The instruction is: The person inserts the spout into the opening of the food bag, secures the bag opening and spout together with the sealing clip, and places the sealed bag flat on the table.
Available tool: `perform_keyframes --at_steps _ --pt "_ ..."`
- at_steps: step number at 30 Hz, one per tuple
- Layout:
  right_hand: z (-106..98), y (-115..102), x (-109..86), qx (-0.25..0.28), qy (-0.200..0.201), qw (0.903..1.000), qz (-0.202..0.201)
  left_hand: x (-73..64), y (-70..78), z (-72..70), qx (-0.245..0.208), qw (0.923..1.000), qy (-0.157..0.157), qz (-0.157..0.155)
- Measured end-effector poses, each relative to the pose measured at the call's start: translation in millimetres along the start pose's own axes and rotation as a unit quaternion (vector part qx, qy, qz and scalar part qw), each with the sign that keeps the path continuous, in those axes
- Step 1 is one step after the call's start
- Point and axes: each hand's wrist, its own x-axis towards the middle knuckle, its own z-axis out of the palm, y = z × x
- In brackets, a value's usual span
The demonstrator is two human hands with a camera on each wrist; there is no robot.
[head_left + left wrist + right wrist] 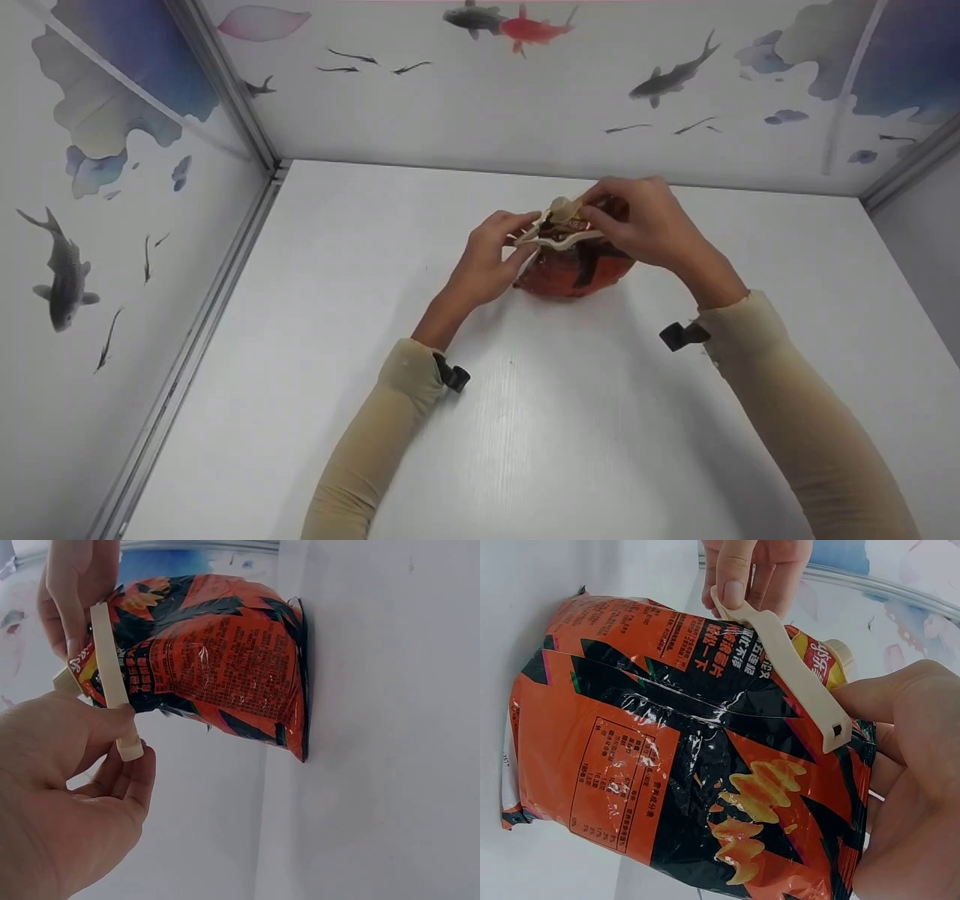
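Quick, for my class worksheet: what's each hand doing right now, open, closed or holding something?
Left hand: closed, pinching one end of the cream clip.
Right hand: closed, holding the orange-and-black bag near its top.

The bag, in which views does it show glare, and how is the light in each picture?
Right wrist view: white glints on the bag; left wrist view: a dimmer picture, with small glints on the bag; head view: pale sheen and soft shadows on the table, the bag's glare hard to judge at that size.
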Motion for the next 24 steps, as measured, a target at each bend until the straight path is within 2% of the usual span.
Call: perform_keyframes --at_steps 5,15,20,24 --pt "-0.3 -1.5 -0.2 -0.007 0.007 0.9999 0.002 -1.1 5.9 -0.2 -0.016 0.9998 0.01 -0.003" --pt "1.1 -1.7 -0.3 -0.017 0.021 0.9996 -0.004 0.3 5.8 3.1 -0.067 0.9961 0.058 0.005" --pt "2.3 -1.3 0.3 -0.016 0.026 0.9995 -0.003 -0.5 3.8 6.6 -0.064 0.9949 0.076 0.017" --pt "2.4 -0.6 0.5 -0.012 0.03 0.9995 -0.003 -0.8 2.3 9.4 -0.06 0.9941 0.089 0.013"
